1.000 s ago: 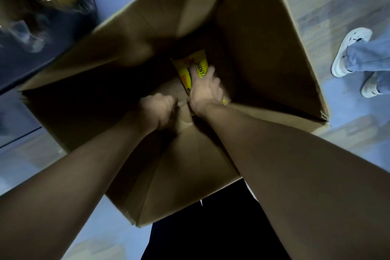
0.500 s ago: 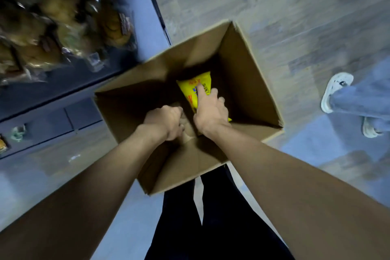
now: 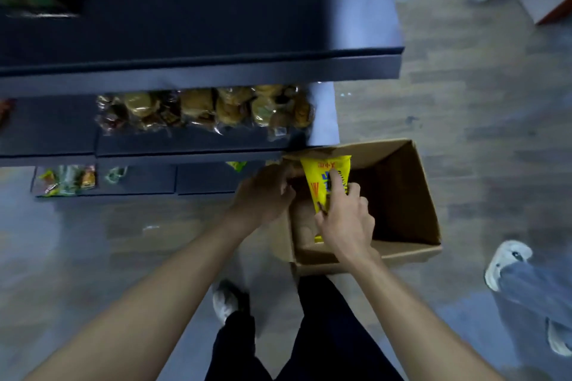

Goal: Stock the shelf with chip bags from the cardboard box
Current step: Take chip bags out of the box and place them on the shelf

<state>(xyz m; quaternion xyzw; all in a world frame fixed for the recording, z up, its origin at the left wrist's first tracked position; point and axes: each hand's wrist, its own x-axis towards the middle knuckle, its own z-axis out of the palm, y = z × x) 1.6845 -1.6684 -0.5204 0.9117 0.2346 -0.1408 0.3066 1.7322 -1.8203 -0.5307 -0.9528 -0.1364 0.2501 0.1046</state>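
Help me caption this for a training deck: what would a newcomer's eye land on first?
The bright yellow chip bag stands out, held by the right hand over the open cardboard box on the floor. The left hand is at the box's left edge. To the left, a dark shelf carries clear-wrapped buns.

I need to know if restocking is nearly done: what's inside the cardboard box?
Inside the cardboard box only bare brown cardboard shows. The right hand holds a yellow chip bag above it, covering part of the bottom.
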